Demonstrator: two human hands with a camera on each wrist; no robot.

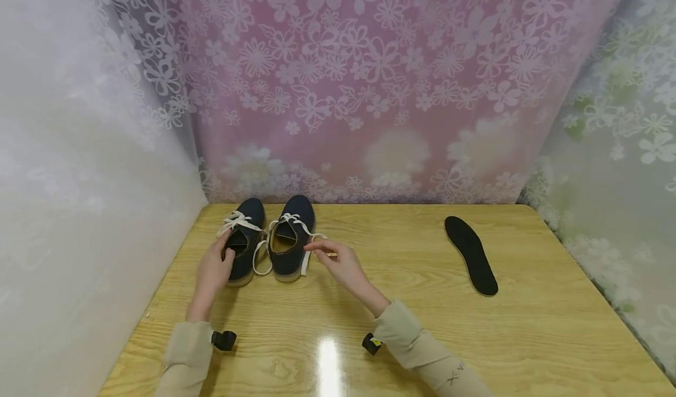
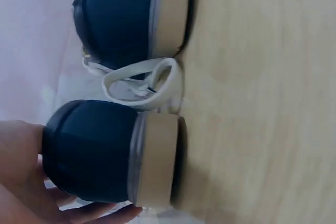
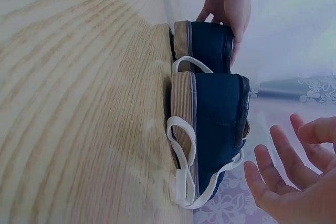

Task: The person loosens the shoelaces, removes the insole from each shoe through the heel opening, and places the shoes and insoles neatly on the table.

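Observation:
Two dark navy lace-up shoes stand side by side at the table's far left, toes pointing away. On the left shoe, my left hand grips the side of the opening, with the thumb at the collar and the fingers along the outer side. The right shoe shows a tan interior, and its white laces hang loose down both sides. My right hand is beside this shoe's right side. In the right wrist view its fingers are spread, loosely bent, apart from the shoe and holding nothing.
A black insole lies flat on the right part of the wooden table. Flower-patterned curtains stand behind and at both sides. Black wrist cameras sit at both cuffs.

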